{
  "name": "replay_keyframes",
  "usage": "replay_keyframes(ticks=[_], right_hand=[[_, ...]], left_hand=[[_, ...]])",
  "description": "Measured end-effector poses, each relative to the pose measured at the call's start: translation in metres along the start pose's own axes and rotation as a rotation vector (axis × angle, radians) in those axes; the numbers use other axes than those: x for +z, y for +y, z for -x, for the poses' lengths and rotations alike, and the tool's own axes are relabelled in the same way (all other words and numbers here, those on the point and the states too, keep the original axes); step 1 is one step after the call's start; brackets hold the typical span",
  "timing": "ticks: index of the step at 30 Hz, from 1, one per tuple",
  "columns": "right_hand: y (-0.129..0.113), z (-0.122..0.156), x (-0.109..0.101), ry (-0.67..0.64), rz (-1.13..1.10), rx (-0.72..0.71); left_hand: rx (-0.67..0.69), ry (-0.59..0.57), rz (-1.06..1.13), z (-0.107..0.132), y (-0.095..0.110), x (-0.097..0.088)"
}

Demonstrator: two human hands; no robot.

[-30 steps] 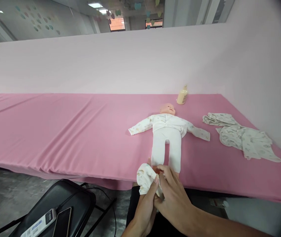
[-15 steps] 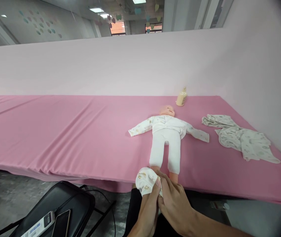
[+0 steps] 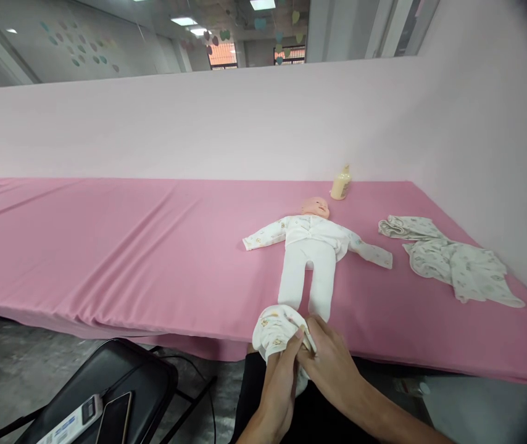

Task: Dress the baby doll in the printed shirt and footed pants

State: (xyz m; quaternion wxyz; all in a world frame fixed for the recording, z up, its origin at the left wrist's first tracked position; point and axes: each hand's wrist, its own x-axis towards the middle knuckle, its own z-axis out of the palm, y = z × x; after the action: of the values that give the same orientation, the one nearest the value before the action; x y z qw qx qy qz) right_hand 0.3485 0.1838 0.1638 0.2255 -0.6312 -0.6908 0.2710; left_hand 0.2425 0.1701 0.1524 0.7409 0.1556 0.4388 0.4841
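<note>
Hands are meeting at the near table edge, both pinching a small printed sock (image 3: 275,330) at the doll's feet. The left hand (image 3: 278,385) is gripping the sock's lower side from beneath, fingers closed on the cloth; the right hand (image 3: 331,364) is clamping its right edge, thumb and fingertips (image 3: 310,327) pressed together on the fabric. The sock is bunching up between the two hands, just touching the doll's left leg. It looks light, soft and limp, likely to collapse unless taken by the cuff and stretched open. Beyond, the doll (image 3: 312,250) is lying face up on the pink table (image 3: 129,246), arms spread, in white clothes. A crumpled cloth (image 3: 448,262) is lying to its right, well apart, and a bottle (image 3: 341,183) is standing by the wall behind the head. A phone (image 3: 115,418) is resting on a chair at lower left.
</note>
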Motion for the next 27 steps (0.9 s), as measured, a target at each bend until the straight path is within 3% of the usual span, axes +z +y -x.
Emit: replay_keyframes(ticks=[5, 10, 15, 18, 21, 27], right_hand=[[0.008, -0.012, -0.006, -0.057, -0.153, -0.027], [0.02, -0.024, -0.01, -0.104, -0.295, 0.011], [0.024, -0.026, -0.009, -0.098, -0.412, 0.006], [0.029, -0.027, -0.003, -0.094, -0.473, 0.012], [0.033, -0.028, 0.005, -0.028, -0.542, 0.03], [0.03, -0.029, 0.011, -0.009, -0.656, 0.085]], left_hand=[[-0.006, -0.023, -0.014, -0.001, 0.005, 0.001], [0.022, -0.166, 0.029, -0.001, 0.023, 0.004], [-0.017, -0.31, -0.043, 0.005, 0.04, -0.02], [-0.026, -0.358, -0.21, 0.012, 0.051, -0.037], [0.042, -0.296, -0.538, 0.016, 0.055, -0.051], [0.421, -0.023, -1.009, -0.005, 0.037, -0.06]])
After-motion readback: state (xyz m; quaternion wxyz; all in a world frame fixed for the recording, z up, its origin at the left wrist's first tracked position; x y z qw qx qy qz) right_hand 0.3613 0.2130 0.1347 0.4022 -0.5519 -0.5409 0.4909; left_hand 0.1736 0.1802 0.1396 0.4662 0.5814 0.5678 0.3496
